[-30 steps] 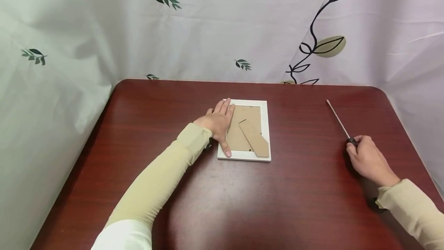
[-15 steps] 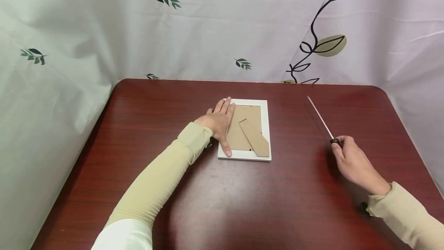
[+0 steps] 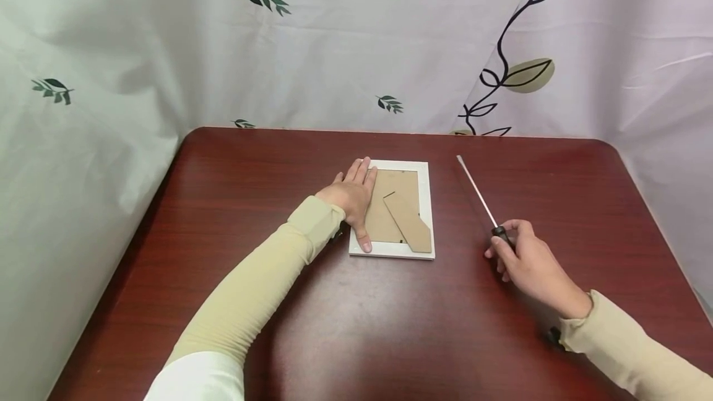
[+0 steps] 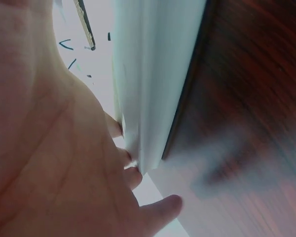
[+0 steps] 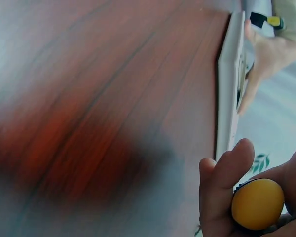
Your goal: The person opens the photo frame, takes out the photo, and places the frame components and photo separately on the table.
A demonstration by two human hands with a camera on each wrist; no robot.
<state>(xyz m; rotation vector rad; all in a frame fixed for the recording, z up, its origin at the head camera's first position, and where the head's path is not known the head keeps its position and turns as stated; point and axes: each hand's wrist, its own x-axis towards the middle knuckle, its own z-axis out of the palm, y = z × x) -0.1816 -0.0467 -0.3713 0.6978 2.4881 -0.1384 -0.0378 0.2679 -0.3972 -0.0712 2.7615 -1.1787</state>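
A white picture frame (image 3: 425, 194) lies face down on the table, its brown backing board (image 3: 379, 221) and slanted easel leg (image 3: 411, 224) showing. My left hand (image 3: 350, 200) rests on the frame's left side, fingers stretched out and thumb near the bottom edge. In the left wrist view the palm stands beside the white moulding (image 4: 153, 69). To the right of the frame, my right hand (image 3: 531, 265) grips a screwdriver (image 3: 480, 195) by its black handle. Its thin metal shaft points up and left, apart from the frame. The right wrist view shows the handle's yellow end (image 5: 258, 204).
Both hands are over a dark red-brown wooden table (image 3: 356, 320) with rounded far corners. Behind it hangs a pale curtain (image 3: 345, 42) printed with leaves. A black and yellow band (image 5: 266, 20) sits at the left wrist.
My right hand has moved left across the table with the screwdriver, bringing its tip closer to the frame. The left hand and the frame have stayed nearly in place.
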